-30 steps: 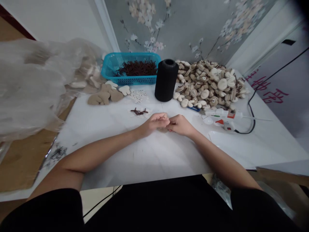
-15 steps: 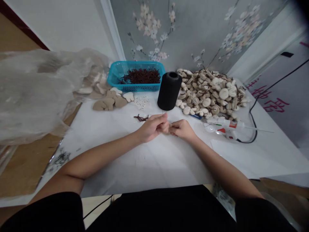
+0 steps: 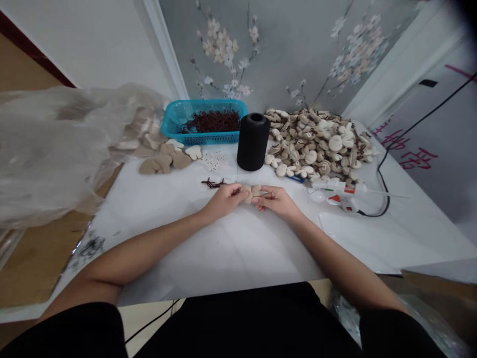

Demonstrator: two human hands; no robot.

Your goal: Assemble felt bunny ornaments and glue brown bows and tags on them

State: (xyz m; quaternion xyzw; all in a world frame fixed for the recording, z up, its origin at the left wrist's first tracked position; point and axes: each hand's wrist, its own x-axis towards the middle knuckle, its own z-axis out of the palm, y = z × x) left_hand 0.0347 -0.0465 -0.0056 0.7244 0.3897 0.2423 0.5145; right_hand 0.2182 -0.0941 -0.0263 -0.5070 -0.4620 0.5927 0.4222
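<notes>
Between my two hands, low over the white table, is a small beige padded piece (image 3: 246, 193) with rounded lobes. My left hand (image 3: 222, 201) pinches its left side between thumb and fingers. On the right side, my right hand (image 3: 275, 201) has its thumb and fingertips closed on the piece's edge. A few dark brown cords (image 3: 213, 184) lie just beyond my left hand. Behind the hands a black cylinder (image 3: 253, 142) stands upright.
A blue basket (image 3: 171, 130) holds brown cords. Flat beige pieces (image 3: 158, 164) and small white bits (image 3: 214, 160) lie before it. At right are a big heap of padded pieces (image 3: 311, 144) and a glue gun (image 3: 335, 186) with a black cable. Plastic bags (image 3: 55, 154) fill the left.
The beige piece, mostly hidden by my fingers before, now shows between my hands. My left fingers have opened out from a tighter curl. The view has shifted slightly.
</notes>
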